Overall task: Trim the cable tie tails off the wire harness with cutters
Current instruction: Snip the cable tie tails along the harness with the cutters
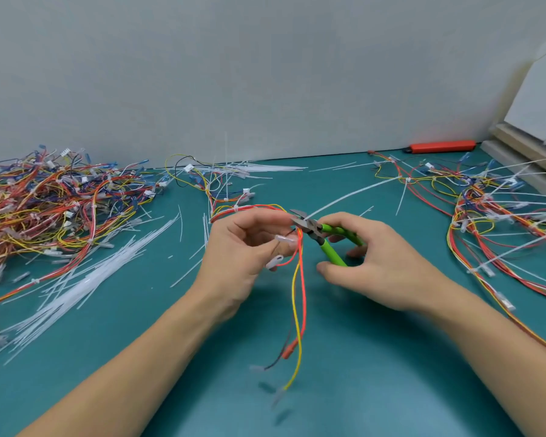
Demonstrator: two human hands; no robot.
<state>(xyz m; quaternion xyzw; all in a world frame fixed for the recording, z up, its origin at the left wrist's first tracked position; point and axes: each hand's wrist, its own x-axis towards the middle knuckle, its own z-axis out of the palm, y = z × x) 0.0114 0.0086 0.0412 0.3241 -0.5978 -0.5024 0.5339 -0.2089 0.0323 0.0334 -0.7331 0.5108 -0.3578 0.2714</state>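
Observation:
My left hand [243,247] pinches a wire harness [300,285] of red, orange and yellow wires above the teal table; its ends with clear connectors dangle toward me. My right hand [379,260] grips the green handles of the cutters [325,238]. The steel jaws sit at the harness right by my left fingertips, around the base of a long white cable tie tail [353,193] that sticks out up and to the right.
A big heap of harnesses [54,203] lies at the left, another pile [498,209] at the right. Cut white tie tails [85,279] are strewn over the teal mat [360,357]. An orange utility knife [438,146] lies by the back wall.

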